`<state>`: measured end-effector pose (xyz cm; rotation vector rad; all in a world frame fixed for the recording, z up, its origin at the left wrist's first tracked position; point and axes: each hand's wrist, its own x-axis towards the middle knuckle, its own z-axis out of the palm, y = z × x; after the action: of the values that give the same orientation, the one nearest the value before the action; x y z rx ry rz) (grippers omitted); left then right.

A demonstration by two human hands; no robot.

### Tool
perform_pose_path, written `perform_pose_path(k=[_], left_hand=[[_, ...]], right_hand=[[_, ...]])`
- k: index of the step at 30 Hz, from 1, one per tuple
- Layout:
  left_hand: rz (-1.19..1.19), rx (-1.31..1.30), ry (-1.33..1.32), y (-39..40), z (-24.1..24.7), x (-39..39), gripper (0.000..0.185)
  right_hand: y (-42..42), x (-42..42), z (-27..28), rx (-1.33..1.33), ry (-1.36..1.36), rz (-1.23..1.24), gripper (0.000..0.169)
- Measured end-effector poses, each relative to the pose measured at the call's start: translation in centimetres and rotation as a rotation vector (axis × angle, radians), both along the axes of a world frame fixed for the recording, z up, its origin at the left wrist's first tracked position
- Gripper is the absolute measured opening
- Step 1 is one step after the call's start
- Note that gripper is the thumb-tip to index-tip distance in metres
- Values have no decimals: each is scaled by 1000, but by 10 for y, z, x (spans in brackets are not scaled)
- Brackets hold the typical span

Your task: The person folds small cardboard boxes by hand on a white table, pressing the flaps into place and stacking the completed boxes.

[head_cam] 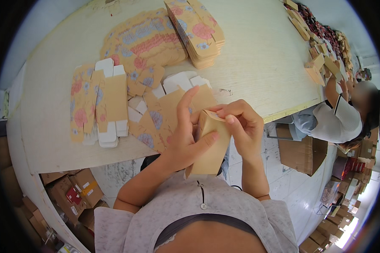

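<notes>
A small tan cardboard box stands between my hands near my chest, erected into a long block. My left hand grips its side, thumb across the front face and index finger raised. The fingertips of my right hand pinch the flap at the box's top end. Beyond them on the table lie flat floral cartons with white inner flaps, partly hidden by my left hand. Further left is another group of flat cartons. A neat stack of floral cartons and a fanned-out pile lie farther back.
The pale table's front edge runs just ahead of me. At right, a co-worker handles boxes at the table beside scattered small boxes. A large brown carton stands on the floor; more cartons are under the table at left.
</notes>
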<state>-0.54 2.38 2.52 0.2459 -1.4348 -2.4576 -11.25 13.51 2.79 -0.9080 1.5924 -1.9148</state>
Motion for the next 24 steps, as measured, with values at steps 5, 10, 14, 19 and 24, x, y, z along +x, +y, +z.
perform_pose_path(k=[5, 10, 14, 19, 24], left_hand=[[-189, -91, -142, -11, 2, 9, 80], [-186, -48, -61, -7, 2, 8, 69], [-156, -126, -59, -6, -1, 8, 55], [-175, -213, -50, -10, -7, 10, 55], [-216, -172, -61, -13, 0, 10, 64]], right_hand=[[4, -6, 11, 181, -197, -9, 9], [6, -2, 13, 120, -188, 1, 11], [9, 6, 7, 69, -329, -49, 11], [2, 33, 1, 59, 47, -232, 11], [5, 17, 13, 80, -155, -124, 8]])
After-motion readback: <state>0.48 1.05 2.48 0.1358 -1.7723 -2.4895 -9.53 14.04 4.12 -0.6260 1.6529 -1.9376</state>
